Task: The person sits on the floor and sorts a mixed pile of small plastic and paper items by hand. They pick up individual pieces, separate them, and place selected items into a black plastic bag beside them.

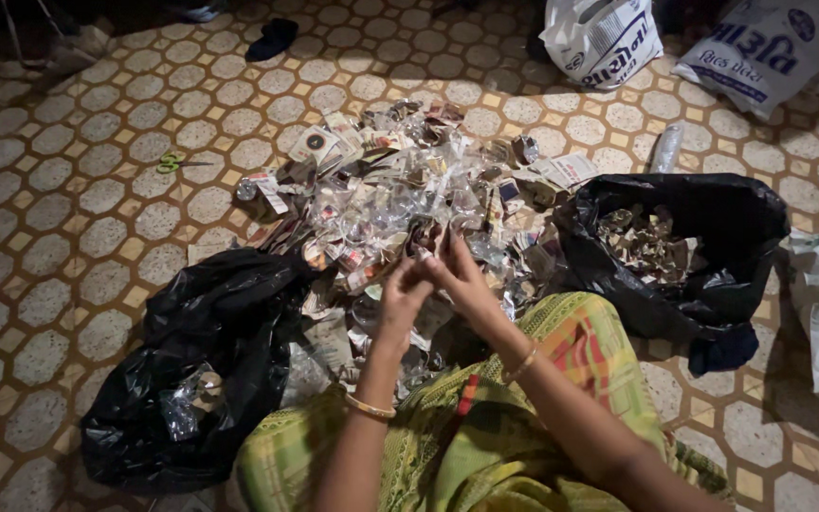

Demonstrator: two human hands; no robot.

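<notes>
Sorting underway: left hand (400, 294) and right hand (457, 270) meet above the scrap pile (400, 199), fingers pinching one small wrapper scrap (426, 248); separating it calls for a steady pull.

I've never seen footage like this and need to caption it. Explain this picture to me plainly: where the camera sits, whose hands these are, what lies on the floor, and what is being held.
There is no machine here. The single picture comes from a camera worn on a person's head, looking down at their own lap and hands. The person sits on a patterned tile floor. The left hand and the right hand meet in the middle, fingers pinched together on a small scrap; it is too small to tell what kind. Just beyond them lies a heap of wrappers, paper and shiny plastic mixed. One black bag lies open on the left, and another black bag on the right holds more scraps. Green-handled scissors lie on the tiles, and two white printed sacks sit at the far edge.
</notes>
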